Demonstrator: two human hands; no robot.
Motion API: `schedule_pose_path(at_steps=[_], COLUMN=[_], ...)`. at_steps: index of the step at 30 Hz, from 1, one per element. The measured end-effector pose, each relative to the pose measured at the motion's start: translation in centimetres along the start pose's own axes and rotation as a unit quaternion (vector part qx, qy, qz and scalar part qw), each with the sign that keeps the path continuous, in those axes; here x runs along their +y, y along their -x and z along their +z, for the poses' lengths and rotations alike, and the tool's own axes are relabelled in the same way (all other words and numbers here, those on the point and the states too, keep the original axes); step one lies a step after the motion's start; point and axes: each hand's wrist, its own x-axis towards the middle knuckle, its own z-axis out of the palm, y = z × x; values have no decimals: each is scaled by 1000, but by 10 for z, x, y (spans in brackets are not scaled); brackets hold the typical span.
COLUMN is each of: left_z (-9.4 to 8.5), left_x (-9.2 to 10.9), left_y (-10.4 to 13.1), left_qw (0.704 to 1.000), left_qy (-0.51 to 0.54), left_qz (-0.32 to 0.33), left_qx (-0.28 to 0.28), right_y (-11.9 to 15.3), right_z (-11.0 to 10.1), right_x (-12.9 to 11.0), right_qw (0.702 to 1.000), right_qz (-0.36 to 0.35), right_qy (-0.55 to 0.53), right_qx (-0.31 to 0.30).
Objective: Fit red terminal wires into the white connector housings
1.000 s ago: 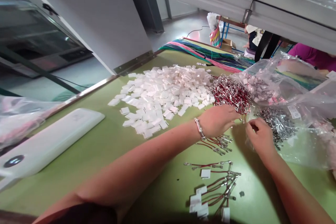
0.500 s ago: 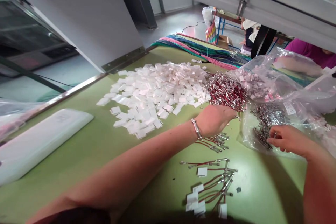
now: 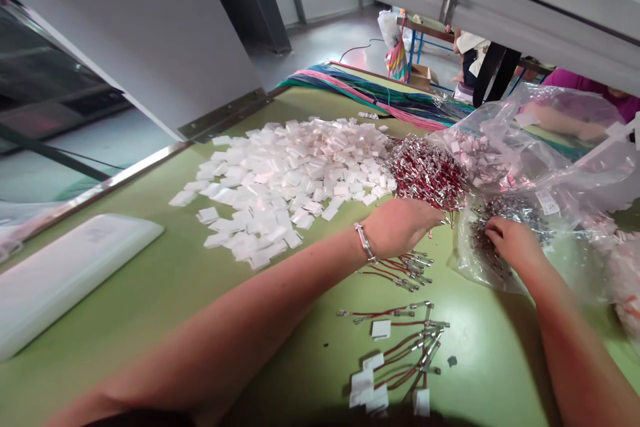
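Note:
My left hand (image 3: 406, 225), with a bracelet on its wrist, reaches to the near edge of a heap of short red wires (image 3: 425, 170) with metal terminals. Its fingers are closed, and what they hold is hidden; a small metal end shows below them. Over the small dark metal parts (image 3: 517, 207) on the clear plastic bag (image 3: 467, 260), my right hand (image 3: 515, 240) has thumb and fingers pinched together. Anything between those fingertips is too small to make out. Nearer me lie loose red wires (image 3: 400, 270) and several wires with white connector housings (image 3: 373, 361).
A wide pile of white housings (image 3: 295, 177) covers the table's middle. At left lies a long white plastic piece (image 3: 75, 273). Bundled coloured cables (image 3: 370, 97) run along the back. A metal beam (image 3: 500, 7) crosses overhead. Beyond the table, a person in a purple sleeve (image 3: 575, 80) is partly visible.
My right hand has moved left and a little away from me, farther over the dark metal parts. My left hand stays by the wire heap. The whole view has shifted slightly.

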Motion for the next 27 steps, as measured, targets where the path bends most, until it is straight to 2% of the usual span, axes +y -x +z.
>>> schedule_pose_path(at_steps=[4,6,8,10,12,15,23,27], left_z=[-5,-6,-5,-1,4,11,14,15], left_x=[-1,-2,-1,2,7,13,19,17], left_y=[-4,-6,-7,-7,-7,-6,-4,-3], left_qw=[992,983,970,954,942,936,920,920], left_qy=[94,145,194,246,291,324,372,376], left_qz=[-83,-113,-147,-171,-166,-137,-120,-99], left_qx=[14,8,5,0,-11,-28,-43,-43], right_y=[1,7,15,24,32,39,36,36], right_z=[-6,-11,-13,-11,-5,6,18,17], right_x=[3,-4,-21,-43,-65,-86,-86,-87], right_qw=[998,992,962,907,864,832,765,756], right_qz=[12,17,11,-14,-38,-56,-41,-44], right_qy=[-11,-101,-263,-417,-499,-549,-642,-653], right_qx=[58,80,74,58,49,46,25,22])
